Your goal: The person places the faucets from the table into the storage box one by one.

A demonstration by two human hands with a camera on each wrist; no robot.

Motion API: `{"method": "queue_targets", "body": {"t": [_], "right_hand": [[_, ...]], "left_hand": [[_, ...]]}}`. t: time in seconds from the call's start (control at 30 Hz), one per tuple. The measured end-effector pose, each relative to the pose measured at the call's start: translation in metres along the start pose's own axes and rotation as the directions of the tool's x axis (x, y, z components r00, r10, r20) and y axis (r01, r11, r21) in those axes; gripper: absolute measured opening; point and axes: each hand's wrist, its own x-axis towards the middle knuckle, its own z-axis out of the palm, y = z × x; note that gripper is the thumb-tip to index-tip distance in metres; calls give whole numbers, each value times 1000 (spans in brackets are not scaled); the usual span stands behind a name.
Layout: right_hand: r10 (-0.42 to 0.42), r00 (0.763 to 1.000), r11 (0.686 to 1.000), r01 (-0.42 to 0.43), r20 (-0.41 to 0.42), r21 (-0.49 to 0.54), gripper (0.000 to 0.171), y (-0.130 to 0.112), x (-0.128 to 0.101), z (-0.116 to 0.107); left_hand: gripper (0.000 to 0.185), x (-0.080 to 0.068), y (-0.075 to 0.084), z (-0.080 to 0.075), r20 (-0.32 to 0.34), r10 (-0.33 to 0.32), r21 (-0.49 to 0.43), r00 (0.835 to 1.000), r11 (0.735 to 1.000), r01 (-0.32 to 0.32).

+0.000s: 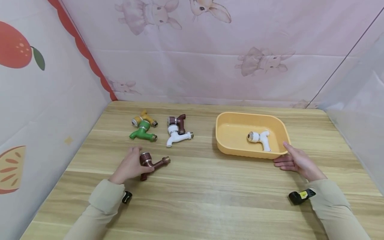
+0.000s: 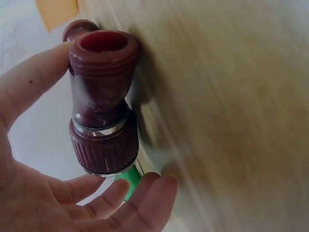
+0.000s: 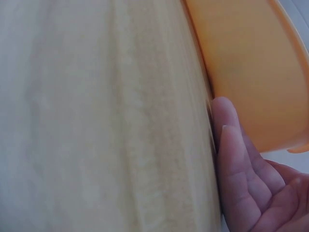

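Low in the head view, two beige sleeves reach up from the bottom edge, each with a small black device at the wrist. The left hand [image 1: 129, 165], lower left of centre, lies over the brown tap [image 1: 151, 162] on the wooden table [image 1: 210, 200]; the left wrist view shows the thumb on one side of the tap and curled fingers [image 2: 145, 198] on the other, grasping it. The right hand [image 1: 295, 160], right of centre, rests at the near right corner of the yellow tray [image 1: 223, 146], thumb up along the rim and straight fingers against the outer wall, holding nothing.

Inside the tray lies a white tap [image 1: 260, 138]. Further back, left of centre, lie a green tap [image 1: 143, 132], a yellow tap [image 1: 144, 118] touching it behind, and just to their right a white-and-brown tap [image 1: 177, 130].

Behind the table hangs pink cloth printed with rabbits; the left wall is white cloth with fruit prints.
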Motion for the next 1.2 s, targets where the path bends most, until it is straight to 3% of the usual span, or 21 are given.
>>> {"method": "queue_targets", "body": {"t": [0.33,0.77,1.2], "right_hand": [[5,1000,1000,-5,4,5,70,1,1,-1],[1,1000,1000,-1,0,12,68,0,0,-1],[18,1000,1000,-18,-22,22,68,-3,-2,0]], "left_hand": [[88,3,1,6,6,29,90,1000,996,-29],[74,3,6,4,-1,-4,122,1000,992,4],[71,4,9,-1,-12,41,101,999,994,-40]]}}
